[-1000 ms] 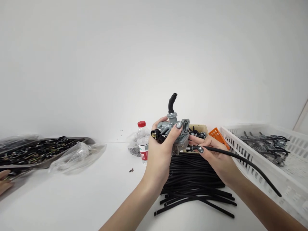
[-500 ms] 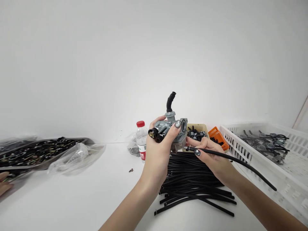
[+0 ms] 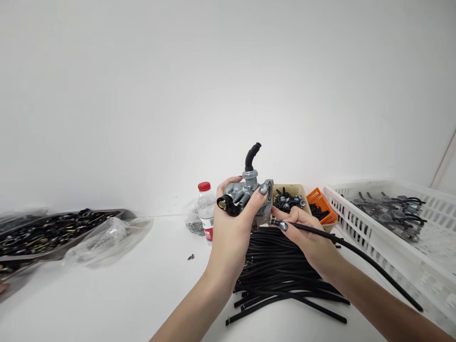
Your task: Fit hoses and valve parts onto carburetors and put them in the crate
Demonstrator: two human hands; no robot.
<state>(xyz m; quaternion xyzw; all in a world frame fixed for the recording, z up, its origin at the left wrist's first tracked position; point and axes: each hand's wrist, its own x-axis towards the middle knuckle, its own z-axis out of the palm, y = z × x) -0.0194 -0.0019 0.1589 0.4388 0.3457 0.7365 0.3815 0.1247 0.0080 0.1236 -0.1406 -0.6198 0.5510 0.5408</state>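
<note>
My left hand (image 3: 231, 232) grips a grey metal carburetor (image 3: 249, 194) with a bent black rubber boot on top, held upright above the table. My right hand (image 3: 306, 237) pinches a long black rubber hose (image 3: 359, 256) near its end. That end touches the carburetor's lower right side; the rest of the hose trails down to the right over my forearm. A pile of the same black hoses (image 3: 281, 275) lies on the white table just under both hands.
A water bottle (image 3: 205, 206) with a red cap stands behind my left hand. A tan box (image 3: 290, 197) and an orange basket (image 3: 322, 204) hold small parts. A white crate (image 3: 392, 228) of finished carburetors sits right. A metal tray (image 3: 50, 232) and plastic bags (image 3: 107, 235) lie left.
Both hands and the carburetor shifted slightly left and lower in view. The hose end stays at the carburetor's lower side. The other person's hand at the far left edge has left the view.
</note>
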